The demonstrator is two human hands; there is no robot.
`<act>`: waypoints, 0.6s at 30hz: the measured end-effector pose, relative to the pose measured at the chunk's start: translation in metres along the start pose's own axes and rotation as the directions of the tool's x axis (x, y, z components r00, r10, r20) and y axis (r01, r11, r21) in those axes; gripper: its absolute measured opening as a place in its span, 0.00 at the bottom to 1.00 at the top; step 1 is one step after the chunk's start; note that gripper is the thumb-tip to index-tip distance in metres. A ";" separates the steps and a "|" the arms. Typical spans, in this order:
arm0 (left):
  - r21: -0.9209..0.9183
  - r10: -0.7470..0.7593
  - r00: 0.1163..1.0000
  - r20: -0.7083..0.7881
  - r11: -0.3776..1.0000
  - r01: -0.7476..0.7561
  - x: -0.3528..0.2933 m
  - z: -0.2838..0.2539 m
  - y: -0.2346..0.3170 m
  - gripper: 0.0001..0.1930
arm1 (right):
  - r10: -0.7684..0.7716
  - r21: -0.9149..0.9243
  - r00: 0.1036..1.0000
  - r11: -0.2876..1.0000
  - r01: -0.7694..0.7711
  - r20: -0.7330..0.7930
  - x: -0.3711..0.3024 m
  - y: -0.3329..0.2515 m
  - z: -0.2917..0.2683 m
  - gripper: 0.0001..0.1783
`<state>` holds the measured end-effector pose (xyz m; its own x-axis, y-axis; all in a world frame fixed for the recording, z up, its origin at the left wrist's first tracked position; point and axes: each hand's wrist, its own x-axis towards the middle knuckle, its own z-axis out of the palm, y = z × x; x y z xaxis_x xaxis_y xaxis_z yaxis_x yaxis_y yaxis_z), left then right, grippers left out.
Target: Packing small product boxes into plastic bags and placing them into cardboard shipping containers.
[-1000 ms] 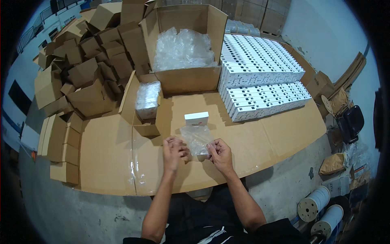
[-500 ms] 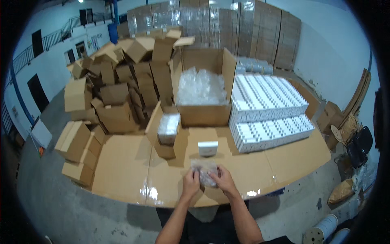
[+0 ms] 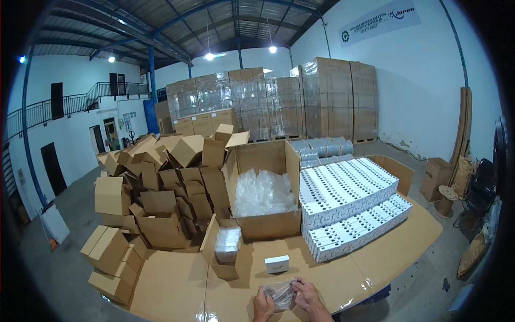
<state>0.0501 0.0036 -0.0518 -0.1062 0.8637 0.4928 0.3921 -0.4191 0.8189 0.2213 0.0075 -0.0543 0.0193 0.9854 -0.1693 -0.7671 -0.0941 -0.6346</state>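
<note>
Head view: left hand [image 3: 263, 304] and right hand [image 3: 306, 294] have their fingers closed — each gripping one side of a clear plastic bag [image 3: 280, 296], on the near side of the small white box [image 3: 277, 264]. Whether the bag holds anything cannot be told. The small white box stands on the bench [image 3: 177, 280], apart from the hands and outside any bag. Left of it, a narrow open carton [image 3: 227, 272] holds plastic-wrapped packs [image 3: 228, 242]; that share looks done. Behind it, a large open carton [image 3: 268, 228] holds crumpled clear plastic [image 3: 265, 193]. Right of it rise stacked white boxes [image 3: 351, 209], seemingly unbagged — the bulk appears left. Farther left of it, opened cartons [image 3: 156, 225] lie piled.
</note>
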 end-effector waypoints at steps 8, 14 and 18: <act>-0.123 -0.129 0.986 -0.106 0.986 0.116 0.002 0.012 -0.013 0.11 | -0.239 -0.361 0.968 0.912 0.196 -0.077 0.001 0.007 0.010 0.15; -0.054 -0.225 0.973 -0.059 0.974 0.222 0.013 -0.003 0.039 0.13 | -0.413 -0.887 0.910 0.407 0.219 0.035 -0.022 0.007 0.059 0.14; -0.065 -0.259 0.963 -0.078 0.965 0.254 0.021 -0.002 0.042 0.16 | -0.525 -0.904 0.846 0.312 0.293 0.093 -0.024 0.003 0.066 0.15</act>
<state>0.0622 0.0036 -0.0068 -0.2753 0.9181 0.2852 0.2923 -0.2027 0.9346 0.1761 -0.0071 -0.0029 0.3595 0.8961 0.2601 0.3455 0.1311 -0.9292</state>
